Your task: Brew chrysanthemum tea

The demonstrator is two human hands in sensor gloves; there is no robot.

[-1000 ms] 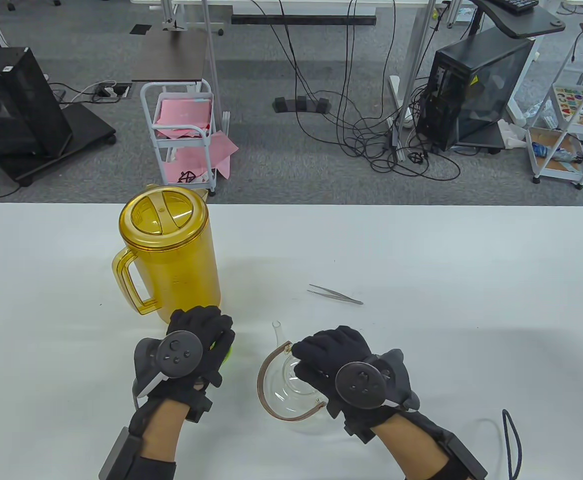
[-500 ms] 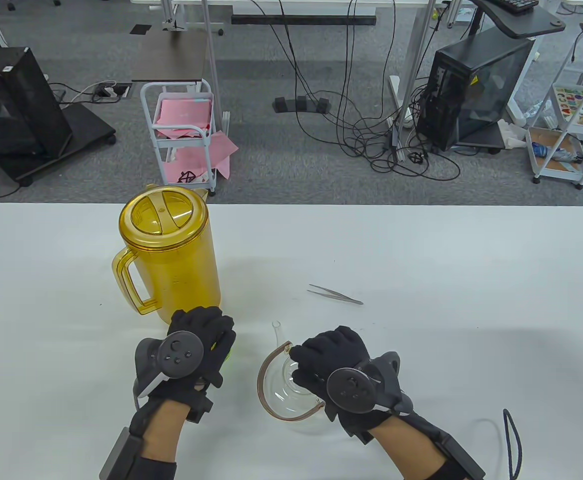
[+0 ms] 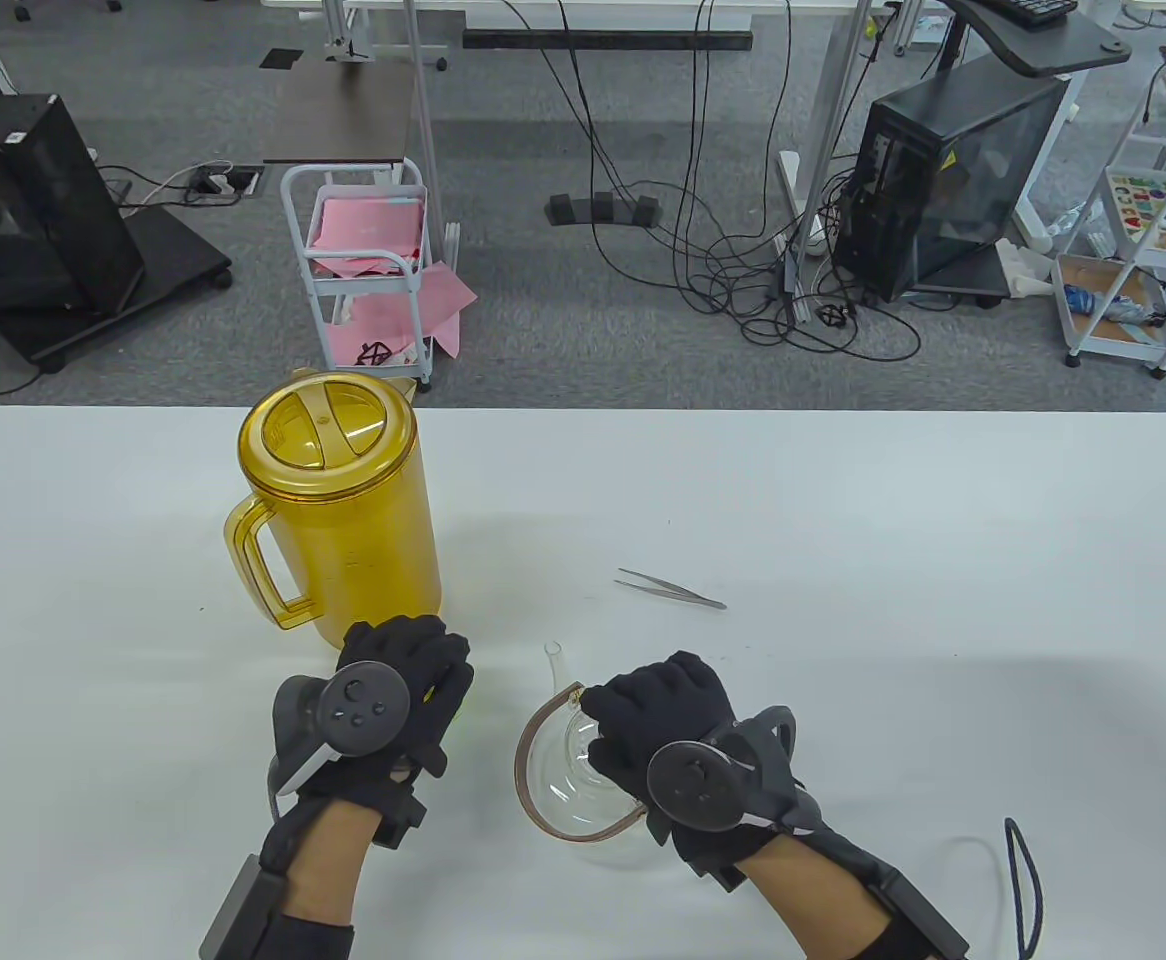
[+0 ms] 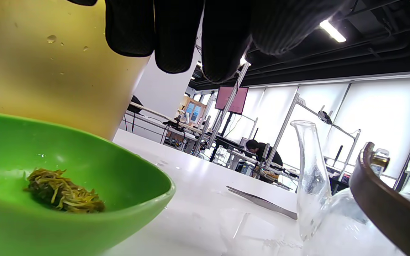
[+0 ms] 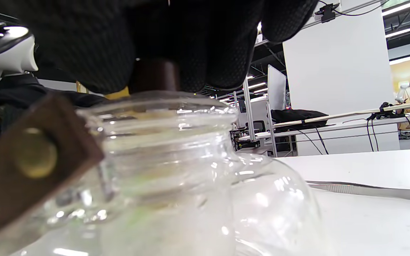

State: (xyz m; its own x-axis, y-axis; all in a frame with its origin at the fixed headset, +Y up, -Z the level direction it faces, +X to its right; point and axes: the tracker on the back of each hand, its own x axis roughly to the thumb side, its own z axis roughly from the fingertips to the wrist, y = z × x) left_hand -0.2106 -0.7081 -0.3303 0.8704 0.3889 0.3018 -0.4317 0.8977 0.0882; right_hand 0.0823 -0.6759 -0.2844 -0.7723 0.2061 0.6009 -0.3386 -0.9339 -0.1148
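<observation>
A clear glass teapot point(image 3: 568, 790) with a brown hoop handle point(image 3: 528, 730) stands at the table's front middle. My right hand point(image 3: 633, 710) is on top of it and pinches the dark knob point(image 5: 154, 76) of the teapot lid, which sits in the teapot's mouth point(image 5: 162, 117). My left hand point(image 3: 433, 660) hovers over a green bowl point(image 3: 460, 708), almost hiding it. In the left wrist view the bowl point(image 4: 84, 153) holds a clump of dried chrysanthemum point(image 4: 62, 192), and the fingers point(image 4: 176, 35) hang above it holding nothing.
A tall yellow lidded pitcher point(image 3: 353, 520) stands just behind my left hand. Metal tweezers point(image 3: 670, 589) lie on the white table point(image 3: 843, 500) behind the teapot. A dark cord point(image 3: 1028, 880) loops at the front right.
My right hand has turned and shifted slightly left on the teapot lid. The left hand and everything else have stayed in place.
</observation>
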